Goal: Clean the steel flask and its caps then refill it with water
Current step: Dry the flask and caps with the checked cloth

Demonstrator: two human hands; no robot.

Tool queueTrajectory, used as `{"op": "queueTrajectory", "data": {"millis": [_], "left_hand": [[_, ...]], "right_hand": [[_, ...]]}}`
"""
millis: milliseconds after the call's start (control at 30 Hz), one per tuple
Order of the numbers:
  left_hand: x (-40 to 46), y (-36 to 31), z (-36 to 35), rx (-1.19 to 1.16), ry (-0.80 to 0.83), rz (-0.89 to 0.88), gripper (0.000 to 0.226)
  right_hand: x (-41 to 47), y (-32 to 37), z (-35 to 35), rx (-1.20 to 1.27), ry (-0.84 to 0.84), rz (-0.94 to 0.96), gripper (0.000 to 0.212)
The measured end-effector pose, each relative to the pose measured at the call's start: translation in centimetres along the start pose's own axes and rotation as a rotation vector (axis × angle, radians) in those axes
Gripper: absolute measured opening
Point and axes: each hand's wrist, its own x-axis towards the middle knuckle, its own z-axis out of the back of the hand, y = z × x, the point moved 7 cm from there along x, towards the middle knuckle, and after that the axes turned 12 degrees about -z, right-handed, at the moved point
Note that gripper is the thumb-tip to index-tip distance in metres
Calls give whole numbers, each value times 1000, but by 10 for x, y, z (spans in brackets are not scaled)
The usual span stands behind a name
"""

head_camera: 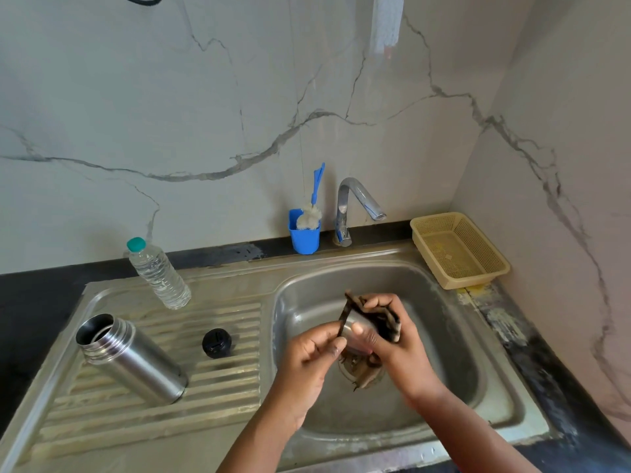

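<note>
The open steel flask (pixel 133 357) stands on the ribbed drainboard at the left, its mouth uncovered. A black inner cap (pixel 216 342) lies on the drainboard just right of it. Over the sink bowl (pixel 454 339), my left hand (pixel 312 353) pinches the edge of a steel outer cap (pixel 356 323). My right hand (pixel 392 339) holds a dark cloth (pixel 389 324) wrapped around that cap. The cloth hides much of the cap.
A clear water bottle (pixel 158 274) with a teal lid stands at the back of the drainboard. A blue holder with a brush (pixel 305 230) and the tap (pixel 358 203) sit behind the bowl. A yellow basket (pixel 459 249) rests at the back right corner.
</note>
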Motion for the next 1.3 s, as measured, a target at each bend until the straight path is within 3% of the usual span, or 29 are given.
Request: {"op": "queueTrajectory", "data": {"millis": [100, 167, 300, 400, 500, 633, 667, 733, 867, 933, 1000, 1133, 1200, 1267, 1300], "left_hand": [[-2, -2, 0, 207, -24, -151, 25], [-5, -5, -3, 434, -19, -342, 31], [-12, -4, -18, 981, 169, -664, 37], [-13, 4, -21, 1349, 242, -747, 38], [-12, 3, -21, 1330, 298, -722, 43], [-2, 2, -3, 689, 88, -340, 38], [-3, -1, -8, 711, 104, -378, 37], [-10, -2, -23, 990, 243, -586, 35], [-17, 7, -42, 1470, 425, -758, 40], [-17, 12, -41, 1518, 456, -742, 42], [-14, 15, -29, 1353, 376, -624, 40], [-9, 28, 32, 683, -190, 25, 18], [-15, 38, 48, 353, -398, 247, 28], [-17, 44, 52, 308, -366, 317, 45], [-17, 43, 53, 377, -299, 280, 43]], "right_hand": [[1, -27, -5, 397, 36, -337, 68], [-3, -35, -11, 574, 73, -466, 74], [-7, -43, -16, 707, 70, -509, 52], [-8, -51, -8, 685, -42, -539, 38], [-11, -58, -5, 667, -104, -558, 42], [-14, -58, -13, 738, -58, -576, 47], [-16, -59, -16, 772, -31, -598, 50], [-18, -62, -21, 836, -6, -660, 57], [-21, -68, -20, 847, -122, -737, 57], [-22, -73, -16, 773, -215, -734, 48], [-21, -75, -7, 643, -307, -690, 35], [-22, -70, 14, 518, -425, -645, 27], [-20, -68, 19, 491, -379, -649, 32], [-17, -65, 20, 449, -312, -636, 35], [-15, -62, 20, 415, -292, -614, 32]]}}
